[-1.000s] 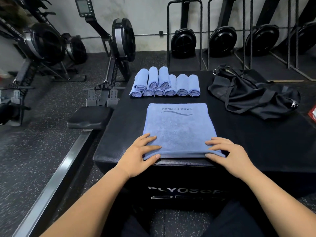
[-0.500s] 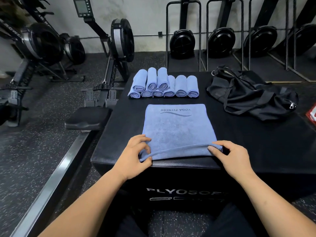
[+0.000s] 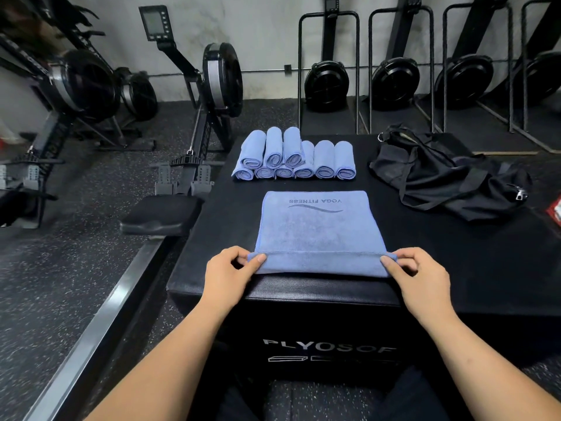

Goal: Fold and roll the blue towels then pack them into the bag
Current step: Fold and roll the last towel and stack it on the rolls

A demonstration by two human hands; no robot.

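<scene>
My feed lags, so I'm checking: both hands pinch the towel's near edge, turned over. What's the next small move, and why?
Probably roll that edge forward, toward the logo end. The left hand and right hand pinch the towel's near corners, its edge makes a first turn, and the rest lies flat. Finished rolls sit behind it.

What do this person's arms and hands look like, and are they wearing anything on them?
The left hand and right hand wear no gloves, and I see no rings, watch or wristband. No sleeves show: both arms are uncovered down to the picture's edge.
</scene>
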